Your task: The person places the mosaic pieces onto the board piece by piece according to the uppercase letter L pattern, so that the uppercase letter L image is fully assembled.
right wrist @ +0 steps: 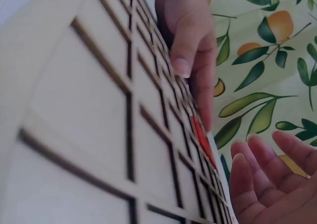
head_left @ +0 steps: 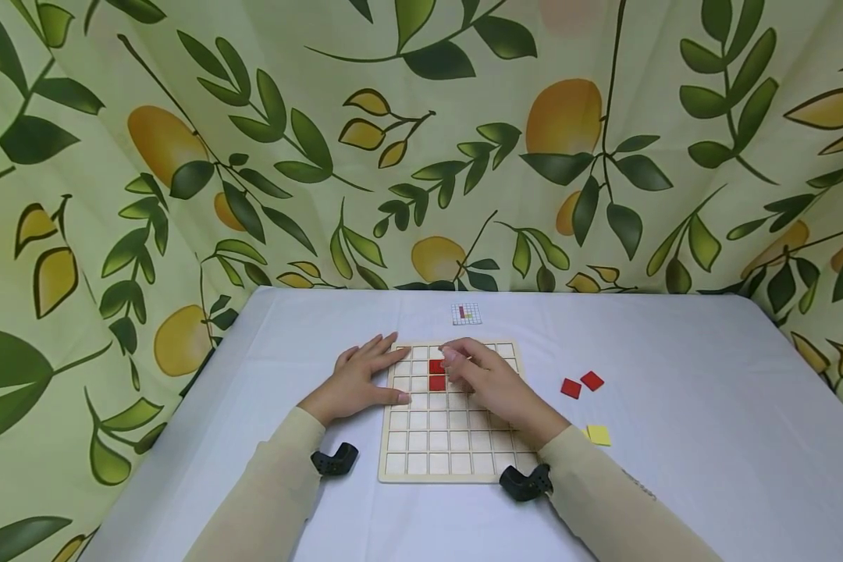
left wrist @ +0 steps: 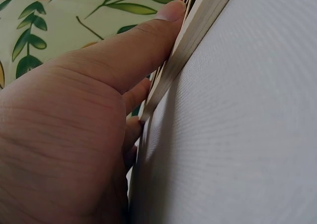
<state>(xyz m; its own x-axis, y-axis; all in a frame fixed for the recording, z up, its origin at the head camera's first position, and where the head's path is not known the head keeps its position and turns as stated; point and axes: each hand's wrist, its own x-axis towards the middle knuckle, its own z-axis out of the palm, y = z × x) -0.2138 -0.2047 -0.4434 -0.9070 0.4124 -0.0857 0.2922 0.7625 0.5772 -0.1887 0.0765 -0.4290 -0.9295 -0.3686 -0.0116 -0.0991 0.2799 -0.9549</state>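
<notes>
Table [head_left: 674,484], w/ pale bluish-white cloth, seen from the near edge. Centre: wooden grid board [head_left: 428,453] lying flat, slightly toward the near side. Right of board: two loose red tiles [head_left: 581,384], side by side, just apart; nearer and a little further right, one yellow tile [head_left: 599,435]. Far of board, approx. centre: small printed pattern card [head_left: 467,314], well apart from the tiles. Left hand [head_left: 358,382] rests on the cloth at the board's left edge.
</notes>
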